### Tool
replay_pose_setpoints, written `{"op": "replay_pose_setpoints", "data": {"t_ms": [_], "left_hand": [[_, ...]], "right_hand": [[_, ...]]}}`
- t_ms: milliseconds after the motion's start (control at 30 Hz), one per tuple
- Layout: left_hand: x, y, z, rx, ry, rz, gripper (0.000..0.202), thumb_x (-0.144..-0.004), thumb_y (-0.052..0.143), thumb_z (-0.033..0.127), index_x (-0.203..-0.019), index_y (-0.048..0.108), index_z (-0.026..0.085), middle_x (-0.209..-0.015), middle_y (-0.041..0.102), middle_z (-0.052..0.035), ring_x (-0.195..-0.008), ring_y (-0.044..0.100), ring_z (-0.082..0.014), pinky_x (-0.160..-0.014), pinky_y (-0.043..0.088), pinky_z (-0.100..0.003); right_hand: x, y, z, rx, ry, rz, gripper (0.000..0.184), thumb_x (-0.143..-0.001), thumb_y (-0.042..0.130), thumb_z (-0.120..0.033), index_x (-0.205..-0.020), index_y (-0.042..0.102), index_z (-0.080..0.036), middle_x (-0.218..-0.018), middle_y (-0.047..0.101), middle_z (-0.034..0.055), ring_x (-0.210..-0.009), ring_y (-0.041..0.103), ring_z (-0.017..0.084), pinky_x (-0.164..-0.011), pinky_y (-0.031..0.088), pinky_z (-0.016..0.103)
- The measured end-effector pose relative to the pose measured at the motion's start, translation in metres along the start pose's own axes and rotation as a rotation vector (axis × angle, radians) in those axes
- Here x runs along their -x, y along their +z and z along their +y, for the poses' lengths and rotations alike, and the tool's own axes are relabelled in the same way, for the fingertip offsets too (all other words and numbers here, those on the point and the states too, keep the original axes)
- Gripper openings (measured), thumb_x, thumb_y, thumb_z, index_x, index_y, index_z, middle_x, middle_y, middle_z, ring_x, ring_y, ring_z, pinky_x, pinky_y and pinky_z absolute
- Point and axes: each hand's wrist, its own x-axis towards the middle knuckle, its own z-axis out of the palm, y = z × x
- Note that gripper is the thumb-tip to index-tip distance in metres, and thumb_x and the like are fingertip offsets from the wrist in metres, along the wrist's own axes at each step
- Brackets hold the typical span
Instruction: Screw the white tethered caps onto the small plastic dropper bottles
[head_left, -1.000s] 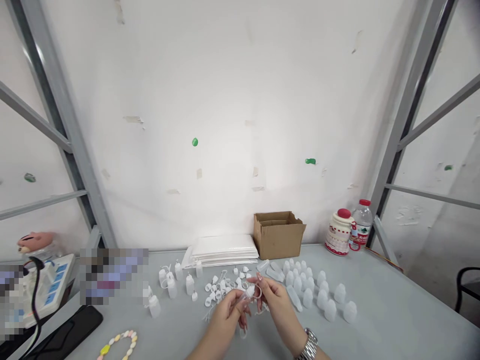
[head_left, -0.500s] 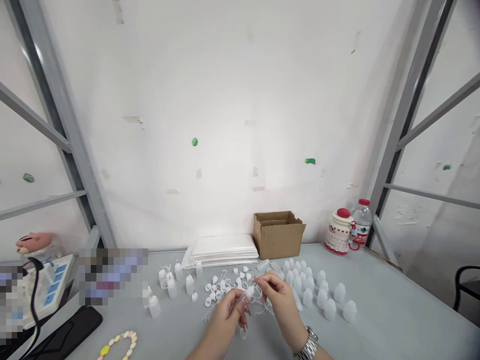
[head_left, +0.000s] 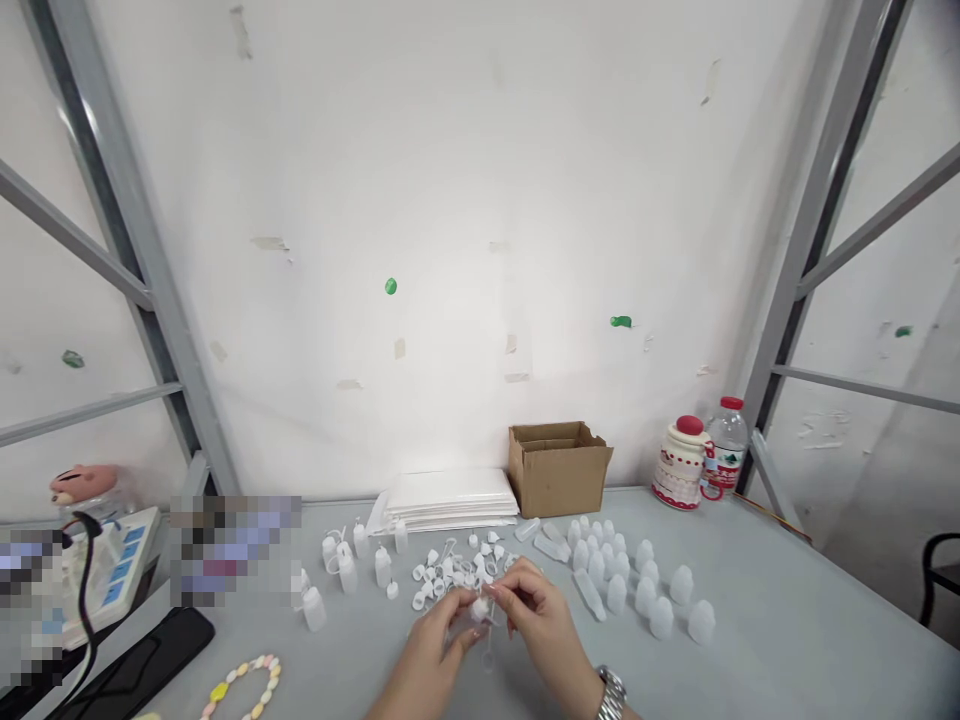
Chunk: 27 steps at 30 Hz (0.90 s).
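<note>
Held in my left hand (head_left: 433,645) is a small translucent plastic squeeze bottle with a white cap (head_left: 480,607) at its top; most of its body is hidden by the fingers. My right hand (head_left: 541,622) is closed, thumb and fingertips pinched at that cap and its thin strap. Just behind both hands lies a loose heap of white strapped caps (head_left: 448,572). To the left stand several capped bottles (head_left: 347,573). On the right, several translucent bottles (head_left: 661,618) stand without straps, and a few others (head_left: 589,596) lie on their sides.
A cardboard box (head_left: 562,480) and a stack of white sheets (head_left: 450,497) stand against the wall. Back right are a red-lidded jar (head_left: 679,468) and a water bottle (head_left: 726,445). A phone (head_left: 146,665), a bead bracelet (head_left: 271,685) and a power strip (head_left: 124,570) are at left.
Both hands have come closer together and slightly toward me. The bottle, tilted before, now has its cap between the fingertips of both hands. The view has shifted slightly.
</note>
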Motion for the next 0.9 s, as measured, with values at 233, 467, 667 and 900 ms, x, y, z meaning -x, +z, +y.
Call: {"op": "replay_pose_setpoints", "data": {"t_ms": [233,467,667,900], "left_hand": [[0.011,-0.066,-0.033,-0.073,-0.196,0.451,0.048,-0.056,0.057,0.055,-0.086,0.061,0.017,-0.093,0.068,-0.0102,-0.093,0.059,-0.0307,-0.085,0.044,-0.04],[0.017,-0.093,-0.065,-0.415,-0.091,0.582,0.037,-0.069,0.045,0.046,-0.094,0.053,0.02,-0.101,0.063,-0.0098,-0.097,0.057,-0.0287,-0.087,0.043,-0.042],[0.009,-0.089,-0.073,-0.524,-0.132,0.551,0.037,-0.075,0.036,0.042,-0.103,0.045,0.018,-0.108,0.057,-0.0138,-0.101,0.056,-0.0284,-0.088,0.042,-0.043],[0.013,-0.087,-0.075,-0.58,-0.049,0.566,0.051,-0.076,0.038,0.044,-0.117,0.035,0.013,-0.112,0.052,-0.0161,-0.103,0.054,-0.0289,-0.087,0.043,-0.043]], "right_hand": [[-0.007,-0.006,-0.005,-0.071,0.073,0.018,0.037,-0.071,0.056,-0.053,-0.078,0.069,-0.02,-0.065,0.047,-0.0015,-0.048,0.044,0.01,-0.046,0.039,0.023],[-0.011,-0.01,-0.001,-0.063,0.098,0.038,0.038,-0.072,0.055,-0.054,-0.078,0.068,-0.018,-0.06,0.047,-0.0019,-0.047,0.044,0.011,-0.046,0.038,0.024],[-0.015,-0.017,0.005,-0.058,0.109,0.055,0.04,-0.074,0.052,-0.053,-0.082,0.066,-0.017,-0.059,0.048,-0.0022,-0.049,0.045,0.012,-0.048,0.038,0.024],[-0.029,-0.039,-0.001,-0.074,0.079,0.25,0.043,-0.075,0.051,-0.054,-0.088,0.064,-0.015,-0.059,0.05,-0.0014,-0.048,0.045,0.012,-0.047,0.038,0.024]]}}
